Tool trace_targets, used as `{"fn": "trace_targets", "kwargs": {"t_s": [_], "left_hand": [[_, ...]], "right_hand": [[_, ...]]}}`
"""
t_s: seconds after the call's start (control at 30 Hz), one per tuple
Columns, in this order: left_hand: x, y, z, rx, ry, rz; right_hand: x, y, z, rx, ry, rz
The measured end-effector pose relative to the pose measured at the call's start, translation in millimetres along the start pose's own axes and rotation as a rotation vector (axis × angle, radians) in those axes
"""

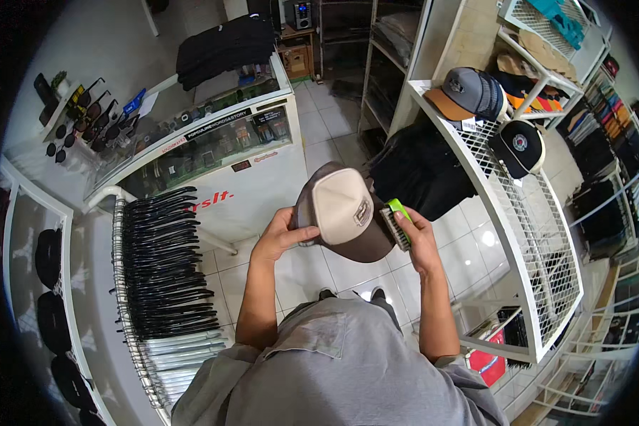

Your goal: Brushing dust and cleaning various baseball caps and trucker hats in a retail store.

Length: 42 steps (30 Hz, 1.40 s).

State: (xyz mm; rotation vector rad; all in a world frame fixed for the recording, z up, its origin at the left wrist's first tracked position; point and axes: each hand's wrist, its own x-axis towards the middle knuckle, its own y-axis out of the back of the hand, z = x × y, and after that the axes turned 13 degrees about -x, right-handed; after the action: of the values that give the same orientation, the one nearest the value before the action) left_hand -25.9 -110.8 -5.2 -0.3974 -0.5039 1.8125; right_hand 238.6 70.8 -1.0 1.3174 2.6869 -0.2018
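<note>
In the head view a baseball cap (343, 205) with a beige front panel and a dark brown brim is held out before my chest. My left hand (282, 232) grips its left edge, the thumb lying on the beige panel. A patch (363, 212) decorates the front. My right hand (418, 234) is closed around a green-backed brush (399, 215). The bristles face left, at the right side of the brim (365, 246); whether they touch it I cannot tell.
On my left stands a rail with black hangers (165, 266) and clear hangers (183, 357). A glass display counter (293, 114) is ahead. To my right, a white mesh rack (538, 255) carries a grey cap (466, 88) and a black cap (517, 148). Black garments (423, 165) hang below it.
</note>
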Motion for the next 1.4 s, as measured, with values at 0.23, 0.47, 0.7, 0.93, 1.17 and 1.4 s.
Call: {"fn": "trace_targets", "kwargs": {"t_s": [0.23,0.47,0.7,0.93,1.17,1.4], "left_hand": [[-0.3,-42.1,-17.6,-0.068,-0.004,0.016],[8.3,-52.8,-36.6,-0.063,-0.185,0.065],[6.8,-48.8,-30.9,0.007,-0.19,0.108],[-1.3,-38.0,-37.1,0.066,-0.218,0.048],[-13.8,-37.9,-29.1,0.044,-0.211,0.124],[-12.0,-32.7,-31.3,-0.051,-0.17,0.211]], "right_hand": [[-13.3,-41.3,0.4,-0.909,0.369,0.482],[-38.6,-96.6,-12.5,-0.67,0.747,0.314],[3.5,-79.1,-0.8,-0.728,0.678,0.6],[17.1,-93.7,-33.9,-0.913,0.88,0.433],[-5.2,-110.7,-47.6,-0.89,0.945,0.175],[34.7,-104.3,-41.2,-0.796,0.765,0.21]]}}
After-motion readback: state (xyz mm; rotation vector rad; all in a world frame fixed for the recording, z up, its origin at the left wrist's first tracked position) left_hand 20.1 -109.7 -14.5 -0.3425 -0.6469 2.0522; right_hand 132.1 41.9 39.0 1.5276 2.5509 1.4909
